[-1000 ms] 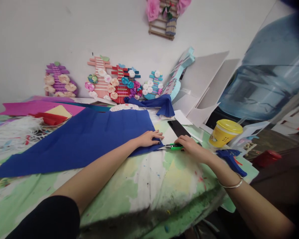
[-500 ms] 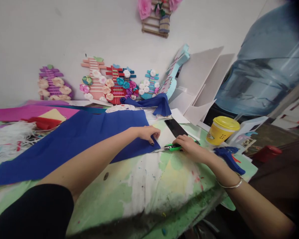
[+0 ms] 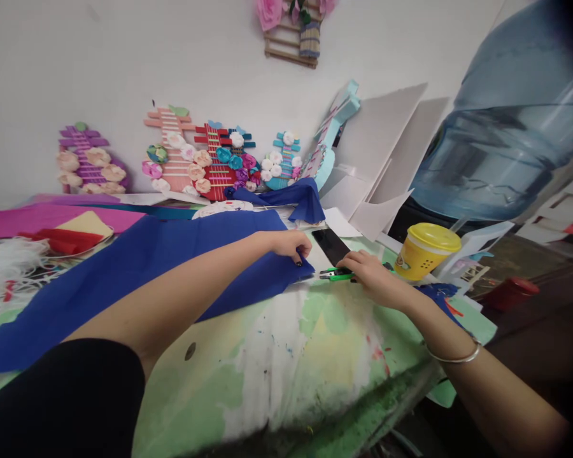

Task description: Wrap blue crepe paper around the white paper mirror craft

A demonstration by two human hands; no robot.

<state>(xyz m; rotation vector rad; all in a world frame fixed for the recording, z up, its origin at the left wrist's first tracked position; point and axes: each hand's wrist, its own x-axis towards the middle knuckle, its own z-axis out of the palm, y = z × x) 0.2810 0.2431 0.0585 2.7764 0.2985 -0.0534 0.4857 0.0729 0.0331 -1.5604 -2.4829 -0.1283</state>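
A large blue sheet of cloth (image 3: pixel 172 245) stretches over the left half of the table. My left hand (image 3: pixel 289 245) is closed at the sheet's right-hand corner, pinching its edge, and the corner is slightly raised. To its right, my right hand (image 3: pixel 363 267) is curled over a green and black utility knife (image 3: pixel 337 274). The knife lies low over the table, its front end pointing left toward the cloth corner; my fingers cover its middle. A black phone (image 3: pixel 330 245) lies just behind my right hand.
A yellow lidded cup (image 3: pixel 428 251) stands right of my right hand, before a big water bottle (image 3: pixel 501 146). White boards (image 3: pixel 367 137) lean on the wall beside flower-decorated lute-shaped crafts (image 3: pixel 214 162). White strings (image 3: pixel 9 270) and red cloth (image 3: pixel 67 240) lie at left. The table's front edge is near.
My right hand has shifted slightly right with the utility knife, away from the cloth. My left hand has lifted the cloth corner a little. The view has turned slightly.
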